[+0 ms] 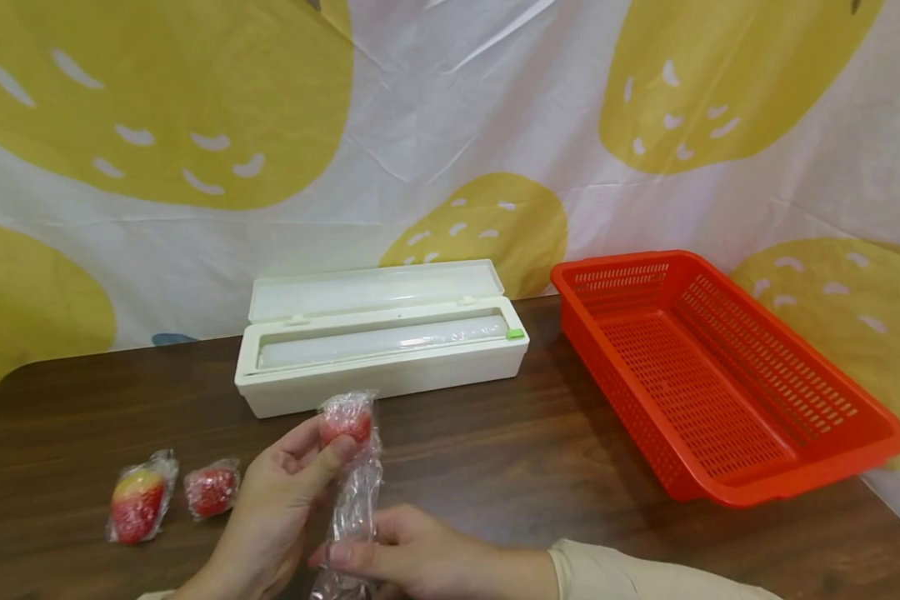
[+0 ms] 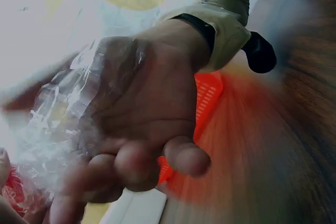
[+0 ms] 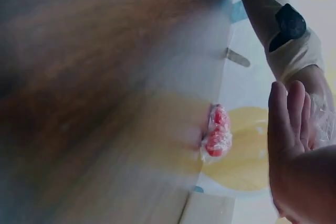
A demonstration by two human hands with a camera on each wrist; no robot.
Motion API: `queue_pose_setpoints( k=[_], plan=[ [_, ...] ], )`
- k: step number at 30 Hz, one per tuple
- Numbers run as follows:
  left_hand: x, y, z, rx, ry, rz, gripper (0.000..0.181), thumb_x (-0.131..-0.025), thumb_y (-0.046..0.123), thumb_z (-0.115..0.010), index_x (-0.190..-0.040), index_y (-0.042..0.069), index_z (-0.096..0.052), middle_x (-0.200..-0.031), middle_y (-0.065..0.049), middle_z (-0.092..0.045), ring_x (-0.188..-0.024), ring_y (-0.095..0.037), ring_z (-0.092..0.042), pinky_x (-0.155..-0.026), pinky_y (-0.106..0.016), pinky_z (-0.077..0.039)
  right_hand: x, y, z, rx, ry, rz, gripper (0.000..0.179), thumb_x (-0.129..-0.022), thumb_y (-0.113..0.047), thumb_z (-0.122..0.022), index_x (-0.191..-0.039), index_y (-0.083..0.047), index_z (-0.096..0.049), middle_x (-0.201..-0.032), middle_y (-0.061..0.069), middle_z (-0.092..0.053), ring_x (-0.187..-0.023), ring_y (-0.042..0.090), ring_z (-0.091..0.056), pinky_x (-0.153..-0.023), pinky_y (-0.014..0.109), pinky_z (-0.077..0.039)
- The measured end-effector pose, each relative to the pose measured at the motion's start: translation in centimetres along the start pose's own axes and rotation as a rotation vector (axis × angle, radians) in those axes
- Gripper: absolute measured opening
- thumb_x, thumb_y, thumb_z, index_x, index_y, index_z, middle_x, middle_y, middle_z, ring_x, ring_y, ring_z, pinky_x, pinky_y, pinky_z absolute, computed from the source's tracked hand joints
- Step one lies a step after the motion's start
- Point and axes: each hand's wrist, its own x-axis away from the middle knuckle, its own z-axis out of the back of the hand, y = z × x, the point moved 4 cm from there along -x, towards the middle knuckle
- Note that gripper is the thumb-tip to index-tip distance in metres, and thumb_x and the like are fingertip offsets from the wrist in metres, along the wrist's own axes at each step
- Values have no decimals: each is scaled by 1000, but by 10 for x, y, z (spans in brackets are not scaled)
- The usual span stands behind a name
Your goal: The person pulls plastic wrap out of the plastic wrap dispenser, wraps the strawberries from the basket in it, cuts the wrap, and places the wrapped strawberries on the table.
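In the head view my left hand (image 1: 281, 487) holds a small red fruit (image 1: 347, 423) in clear plastic, thumb in front and fingers behind. A long crinkled tail of plastic wrap (image 1: 356, 500) hangs from the fruit toward me. Lower down, my right hand (image 1: 420, 546) pinches that tail between thumb and fingers. The left wrist view shows the wrap (image 2: 68, 98) stretching across the right palm (image 2: 152, 98), with the red fruit (image 2: 18, 192) at the lower left edge. Two wrapped fruits, one yellow and red (image 1: 138, 504), one red (image 1: 212, 490), lie left of my left hand.
Behind the hands stands a white cling-film box (image 1: 390, 379), lid raised, a roll (image 1: 382, 340) inside and a green slider (image 1: 515, 334) at its right end. A red perforated basket (image 1: 690, 400) occupies the table's right side. A fruit-patterned cloth (image 1: 450, 108) hangs behind.
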Motion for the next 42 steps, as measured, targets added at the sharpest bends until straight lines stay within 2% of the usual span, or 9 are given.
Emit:
queue_pose_setpoints(
  k=[5, 12, 20, 25, 30, 32, 35, 38, 42],
  plan=[
    [3, 6, 1, -129, 45, -6, 51, -95, 38, -52, -124, -4, -56, -88, 15, -69, -92, 1, -60, -82, -19, -49, 1, 6, -2, 117, 59, 5, 41, -99, -22, -50, -106, 17, -61, -98, 47, -54, -61, -8, -54, -55, 11, -45],
    [10, 35, 13, -119, 80, -22, 36, -94, 44, -51, -82, 16, -70, -80, 11, -63, -91, -5, -51, -83, -23, -43, 0, -13, -3, 370, 120, 106, 34, -97, -21, -53, -92, 10, -66, -75, 34, -62, -52, -9, -46, -47, 10, -39],
    [21, 36, 38, -314, 19, 52, 54, -97, 49, -39, -99, 4, -67, -101, 3, -62, -103, -9, -48, -88, -25, -44, 6, -47, 25, 900, 326, 289, 17, -94, -14, -57, -90, -5, -71, -59, 6, -66, -43, -14, -41, -41, 12, -42],
    [27, 22, 52, -618, -83, -24, 53, -102, 43, -28, -124, 5, -58, -117, -2, -64, -101, 3, -53, -88, -28, -49, 13, -64, 37, 1060, 407, 332, 14, -92, -10, -59, -95, -12, -72, -58, -1, -64, -44, -14, -38, -41, 10, -37],
    [29, 9, 53, -603, -300, -322, 36, -103, 19, -37, -138, 15, -48, -145, 6, -43, -121, 8, -42, -90, -17, -47, 24, -67, 39, 1308, 506, 509, 23, -80, -6, -67, -96, -21, -73, -66, -10, -67, -53, -9, -51, -51, 11, -43],
    [31, 2, 47, -563, -450, -338, 39, -102, 14, -39, -141, 17, -44, -150, 0, -35, -123, 5, -42, -89, -16, -46, 29, -67, 38, 1461, 556, 633, 24, -77, -9, -69, -95, -24, -72, -67, -13, -66, -56, -6, -54, -52, 13, -44],
    [35, -9, 36, -534, -629, -256, 43, -101, 15, -43, -144, 12, -40, -144, -5, -48, -118, 4, -50, -89, -17, -47, 31, -67, 35, 1660, 619, 798, 24, -76, -12, -71, -93, -28, -70, -60, -14, -58, -49, -1, -52, -44, 16, -38],
    [40, -18, 24, -350, -780, -110, 45, -100, 15, -46, -138, -9, -39, -125, -9, -63, -106, -1, -60, -85, -19, -51, 30, -67, 30, 1810, 640, 925, 20, -78, -14, -70, -92, -29, -69, -57, -13, -51, -44, 2, -46, -39, 16, -31],
    [43, -27, 17, -144, -832, 89, 49, -98, 14, -51, -131, -20, -37, -110, -2, -70, -94, -8, -66, -79, -22, -55, 30, -66, 26, 1886, 639, 1038, 19, -83, -12, -63, -92, -26, -70, -57, -13, -51, -44, 4, -45, -39, 17, -30]
  ],
)
